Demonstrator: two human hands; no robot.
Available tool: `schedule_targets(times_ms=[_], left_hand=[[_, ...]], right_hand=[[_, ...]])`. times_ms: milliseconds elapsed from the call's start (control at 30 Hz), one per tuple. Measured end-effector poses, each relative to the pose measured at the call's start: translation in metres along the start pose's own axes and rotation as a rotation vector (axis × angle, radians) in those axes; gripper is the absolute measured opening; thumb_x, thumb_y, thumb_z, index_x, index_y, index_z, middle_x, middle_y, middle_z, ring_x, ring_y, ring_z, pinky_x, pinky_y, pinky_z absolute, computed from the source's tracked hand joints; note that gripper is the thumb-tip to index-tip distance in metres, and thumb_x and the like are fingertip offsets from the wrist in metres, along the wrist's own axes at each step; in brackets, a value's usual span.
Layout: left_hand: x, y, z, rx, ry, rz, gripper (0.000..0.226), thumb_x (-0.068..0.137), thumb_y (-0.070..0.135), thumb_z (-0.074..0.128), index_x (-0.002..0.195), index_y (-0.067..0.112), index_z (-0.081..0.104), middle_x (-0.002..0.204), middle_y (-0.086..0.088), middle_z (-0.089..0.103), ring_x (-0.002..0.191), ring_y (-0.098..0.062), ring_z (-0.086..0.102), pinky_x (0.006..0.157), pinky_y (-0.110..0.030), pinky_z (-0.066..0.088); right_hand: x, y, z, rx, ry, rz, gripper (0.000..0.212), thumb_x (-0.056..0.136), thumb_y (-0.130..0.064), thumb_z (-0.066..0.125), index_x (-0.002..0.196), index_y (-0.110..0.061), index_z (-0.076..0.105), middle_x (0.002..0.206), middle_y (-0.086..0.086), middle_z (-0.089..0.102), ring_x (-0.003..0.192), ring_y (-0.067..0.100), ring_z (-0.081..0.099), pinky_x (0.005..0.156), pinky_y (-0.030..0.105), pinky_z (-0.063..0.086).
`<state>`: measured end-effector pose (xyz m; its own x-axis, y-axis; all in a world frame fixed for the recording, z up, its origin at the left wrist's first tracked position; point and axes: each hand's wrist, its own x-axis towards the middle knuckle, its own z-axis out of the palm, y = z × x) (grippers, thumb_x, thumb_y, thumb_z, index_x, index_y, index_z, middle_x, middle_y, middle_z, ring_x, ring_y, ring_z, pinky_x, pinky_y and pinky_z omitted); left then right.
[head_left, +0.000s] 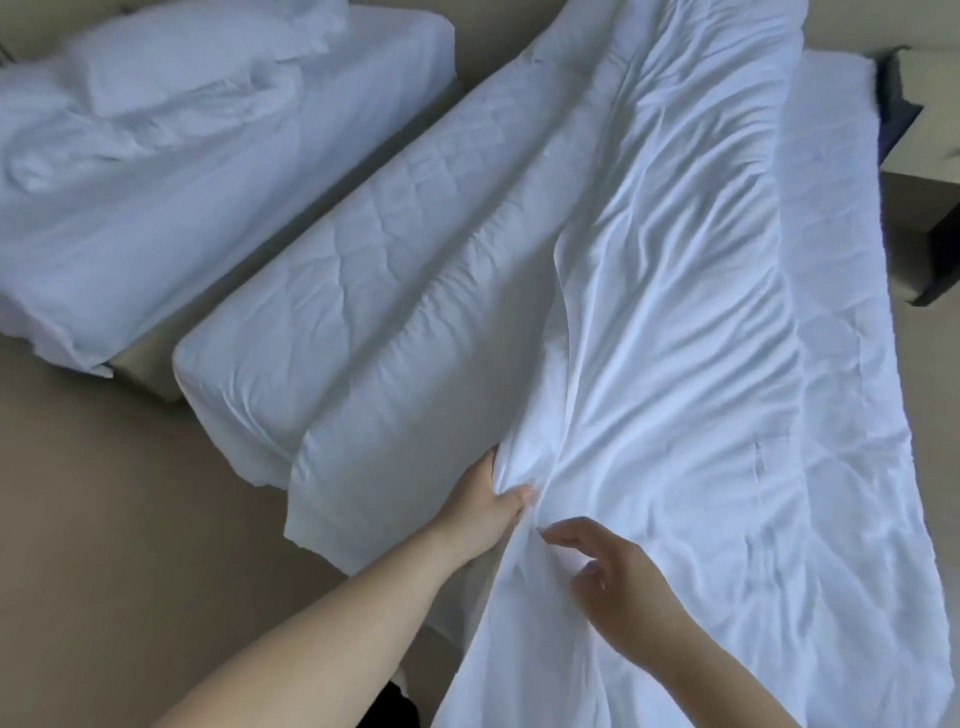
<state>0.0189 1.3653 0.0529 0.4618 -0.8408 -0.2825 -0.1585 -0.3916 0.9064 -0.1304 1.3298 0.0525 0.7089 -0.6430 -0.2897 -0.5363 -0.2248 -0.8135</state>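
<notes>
Gripping the white sheet (649, 312), left hand (491, 506); right hand (618, 577) hovers loosely open.

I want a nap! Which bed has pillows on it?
The left bed: pillows lie on it. The right bed shows only a loose sheet.

Open floor (104, 519) left of the near bed (363, 270), narrow gap before the far bed (208, 208), nightstand (932, 114) at right.

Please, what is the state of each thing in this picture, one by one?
white sheet: wrinkled, lying along the bed, bunched at its near end.
left hand: grips the bunched sheet.
right hand: fingers relaxed, holding nothing.
quilted mattress: partly uncovered.
other bed: unmade, bedding crumpled.
</notes>
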Motion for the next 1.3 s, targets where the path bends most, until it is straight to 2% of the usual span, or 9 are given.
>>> schedule_targets(times_ms=[233, 400, 533, 633, 733, 867, 1067, 1200, 1300], left_hand=[[0.041, 0.001, -0.157, 0.013, 0.076, 0.232, 0.031, 0.078, 0.011, 0.066, 0.103, 0.025, 0.056, 0.089, 0.019, 0.060, 0.079, 0.010, 0.059, 0.068, 0.004, 0.040], [0.092, -0.088, -0.197, 0.257, 0.041, -0.232, 0.030, 0.089, 0.014, 0.058, 0.116, 0.001, 0.057, 0.117, -0.007, 0.061, 0.103, -0.018, 0.055, 0.083, -0.026, 0.041], [0.084, -0.121, -0.181, 0.116, 0.069, -0.369, 0.048, 0.098, 0.028, 0.039, 0.140, 0.006, 0.035, 0.147, -0.009, 0.034, 0.135, -0.025, 0.032, 0.109, -0.034, 0.024], [0.065, -0.133, -0.163, 0.084, 0.027, -0.444, 0.065, 0.092, 0.031, 0.051, 0.145, 0.007, 0.022, 0.151, -0.008, 0.026, 0.138, -0.025, 0.025, 0.108, -0.035, 0.023], [0.055, -0.149, -0.156, 0.168, -0.012, -0.523, 0.065, 0.080, 0.021, 0.070, 0.134, 0.000, 0.040, 0.136, -0.016, 0.047, 0.124, -0.032, 0.044, 0.096, -0.037, 0.036], [0.054, -0.134, -0.188, 0.185, -0.047, -0.560, 0.055, 0.067, 0.031, 0.080, 0.111, 0.002, 0.061, 0.110, -0.016, 0.064, 0.103, -0.033, 0.058, 0.086, -0.037, 0.043], [0.062, -0.107, -0.227, 0.465, 0.167, -0.351, 0.035, 0.078, 0.025, 0.073, 0.085, -0.008, 0.060, 0.087, -0.019, 0.059, 0.095, -0.038, 0.059, 0.073, -0.035, 0.037], [0.067, -0.130, -0.209, 0.881, 0.124, -0.443, 0.050, 0.093, 0.038, 0.046, 0.116, -0.005, 0.052, 0.120, -0.027, 0.055, 0.114, -0.040, 0.051, 0.088, -0.039, 0.038], [0.070, -0.140, -0.198, 0.782, 0.251, -0.480, 0.052, 0.089, 0.028, 0.057, 0.129, -0.002, 0.040, 0.132, -0.027, 0.044, 0.123, -0.041, 0.042, 0.099, -0.045, 0.031]], right_hand=[[0.046, -0.079, 0.080, 0.253, 0.073, -0.174, 0.049, 0.068, -0.021, 0.036, 0.106, -0.044, 0.057, 0.105, -0.044, 0.054, 0.071, -0.005, 0.063, 0.068, 0.005, 0.043], [0.066, -0.042, 0.131, -0.137, -0.028, 0.053, 0.050, 0.076, -0.032, 0.034, 0.122, -0.045, 0.047, 0.124, -0.029, 0.051, 0.103, -0.009, 0.052, 0.091, 0.010, 0.038], [0.023, 0.033, 0.122, -0.249, 0.499, 0.163, 0.037, 0.065, -0.030, 0.041, 0.100, -0.030, 0.054, 0.096, -0.011, 0.065, 0.089, 0.007, 0.056, 0.080, 0.000, 0.034], [-0.015, 0.066, 0.091, -0.129, 0.753, 0.589, 0.041, 0.072, -0.021, 0.064, 0.109, -0.002, 0.063, 0.110, 0.018, 0.063, 0.102, 0.039, 0.059, 0.091, 0.029, 0.037], [-0.031, 0.083, 0.065, -0.018, 0.652, 0.938, 0.075, 0.072, -0.017, 0.078, 0.134, 0.001, 0.041, 0.137, 0.022, 0.045, 0.128, 0.037, 0.040, 0.106, 0.043, 0.026], [-0.028, 0.106, 0.053, 0.330, 0.559, 0.907, 0.111, 0.053, -0.050, 0.083, 0.140, -0.008, 0.030, 0.141, 0.014, 0.043, 0.128, 0.031, 0.043, 0.102, 0.046, 0.037], [-0.013, 0.112, 0.076, 0.518, 0.649, 1.005, 0.061, 0.091, -0.020, 0.055, 0.143, -0.007, 0.026, 0.139, 0.015, 0.037, 0.117, 0.034, 0.046, 0.090, 0.045, 0.043], [-0.020, 0.107, 0.088, 0.585, 0.643, 1.048, 0.048, 0.095, -0.008, 0.045, 0.140, -0.005, 0.032, 0.121, 0.017, 0.048, 0.081, 0.029, 0.057, 0.066, 0.033, 0.044], [-0.034, 0.110, 0.086, 0.569, 0.609, 1.056, 0.041, 0.093, -0.001, 0.044, 0.134, -0.004, 0.042, 0.107, 0.012, 0.050, 0.074, 0.024, 0.054, 0.060, 0.027, 0.041]])
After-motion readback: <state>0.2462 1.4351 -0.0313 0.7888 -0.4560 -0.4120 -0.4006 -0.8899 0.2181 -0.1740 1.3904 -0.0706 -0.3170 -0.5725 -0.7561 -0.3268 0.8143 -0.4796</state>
